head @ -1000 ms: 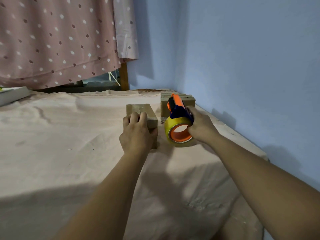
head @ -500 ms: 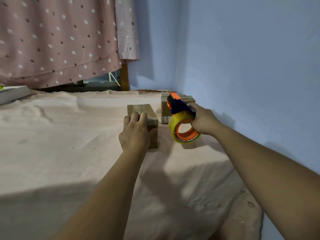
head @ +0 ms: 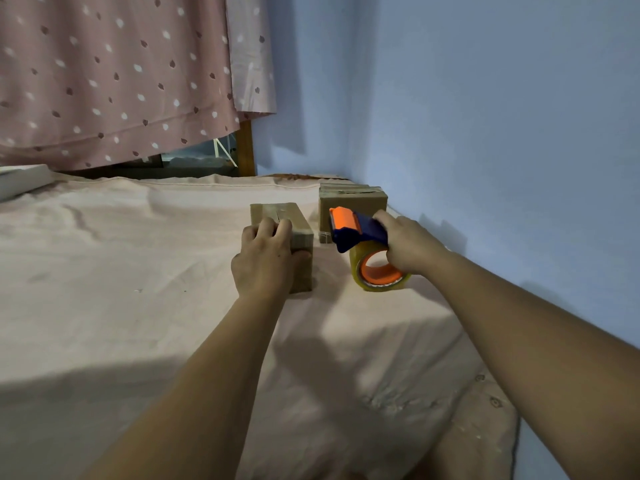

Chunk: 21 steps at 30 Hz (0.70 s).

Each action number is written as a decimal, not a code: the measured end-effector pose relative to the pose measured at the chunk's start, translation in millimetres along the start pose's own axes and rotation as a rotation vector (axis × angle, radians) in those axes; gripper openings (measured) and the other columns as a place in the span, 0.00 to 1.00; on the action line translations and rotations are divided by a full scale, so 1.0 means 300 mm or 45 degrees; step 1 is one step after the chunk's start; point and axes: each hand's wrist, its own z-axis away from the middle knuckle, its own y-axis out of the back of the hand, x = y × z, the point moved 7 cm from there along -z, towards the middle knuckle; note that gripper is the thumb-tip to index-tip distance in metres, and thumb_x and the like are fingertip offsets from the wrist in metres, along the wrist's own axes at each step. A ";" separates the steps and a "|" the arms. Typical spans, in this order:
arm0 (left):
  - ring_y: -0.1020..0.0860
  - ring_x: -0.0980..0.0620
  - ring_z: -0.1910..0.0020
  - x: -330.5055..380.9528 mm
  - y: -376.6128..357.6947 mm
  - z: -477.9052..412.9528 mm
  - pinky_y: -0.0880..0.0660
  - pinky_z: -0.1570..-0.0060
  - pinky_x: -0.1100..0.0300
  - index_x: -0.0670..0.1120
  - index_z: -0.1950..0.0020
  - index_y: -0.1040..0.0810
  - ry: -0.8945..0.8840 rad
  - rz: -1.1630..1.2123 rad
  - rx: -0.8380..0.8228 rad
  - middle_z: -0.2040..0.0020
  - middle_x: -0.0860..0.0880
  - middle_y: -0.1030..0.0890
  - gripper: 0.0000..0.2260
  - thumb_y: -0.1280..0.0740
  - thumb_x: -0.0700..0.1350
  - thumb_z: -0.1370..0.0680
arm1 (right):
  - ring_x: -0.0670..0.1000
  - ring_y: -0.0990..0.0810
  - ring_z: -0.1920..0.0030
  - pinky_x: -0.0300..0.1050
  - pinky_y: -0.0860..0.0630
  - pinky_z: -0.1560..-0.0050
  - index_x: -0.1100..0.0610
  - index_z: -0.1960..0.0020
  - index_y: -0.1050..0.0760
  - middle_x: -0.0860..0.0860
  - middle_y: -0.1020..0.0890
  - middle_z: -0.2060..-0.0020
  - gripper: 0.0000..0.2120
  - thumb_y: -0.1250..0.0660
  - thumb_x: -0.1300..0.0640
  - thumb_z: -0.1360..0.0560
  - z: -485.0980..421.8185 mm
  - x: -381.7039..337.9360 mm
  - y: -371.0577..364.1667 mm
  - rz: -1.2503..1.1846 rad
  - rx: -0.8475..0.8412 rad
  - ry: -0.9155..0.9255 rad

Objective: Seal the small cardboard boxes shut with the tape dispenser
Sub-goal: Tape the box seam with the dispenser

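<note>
At least two boxes show. The near box [head: 298, 233] sits mid-frame, and the left hand [head: 265, 258] has its grip curled over the box's top, thumb on the right side. The far box [head: 356, 202] stands right of it and further up the frame, by the wall [head: 485, 133]. One dispenser [head: 360, 230] is just right of the near box and apart from it, with the right hand [head: 408, 244] wrapped round its handle. The bed [head: 104, 254] lies open across the left of the frame.

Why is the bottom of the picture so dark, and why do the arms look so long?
Head view: a broad shadow covers the near sheet, while the farther sheet is lit; head view: the wide-angle lens stretches both forearms toward the corners; head view: the left hand holding the box and the right hand gripping the tape dispenser look sharp, without glare.
</note>
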 end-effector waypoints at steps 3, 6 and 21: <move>0.35 0.45 0.33 -0.002 0.000 0.002 0.25 0.54 0.51 0.51 0.33 0.35 0.003 -0.003 -0.002 0.32 0.49 0.32 0.23 0.35 0.59 0.23 | 0.53 0.27 0.54 0.42 0.31 0.60 0.52 0.35 0.35 0.54 0.25 0.49 0.24 0.37 0.70 0.26 0.006 0.012 0.004 -0.174 -0.037 -0.058; 0.35 0.45 0.35 -0.003 0.006 0.004 0.29 0.59 0.52 0.51 0.35 0.34 0.004 0.013 0.025 0.33 0.49 0.31 0.21 0.36 0.59 0.23 | 0.53 0.27 0.53 0.39 0.32 0.66 0.51 0.30 0.37 0.52 0.26 0.48 0.28 0.38 0.69 0.25 0.019 0.057 0.003 -0.460 -0.040 -0.171; 0.35 0.45 0.34 0.004 0.003 0.000 0.26 0.56 0.52 0.51 0.33 0.35 0.016 0.026 0.019 0.32 0.49 0.32 0.23 0.35 0.59 0.23 | 0.55 0.28 0.57 0.46 0.33 0.61 0.50 0.36 0.38 0.55 0.30 0.53 0.24 0.37 0.66 0.27 0.015 -0.033 0.028 0.376 -0.075 0.036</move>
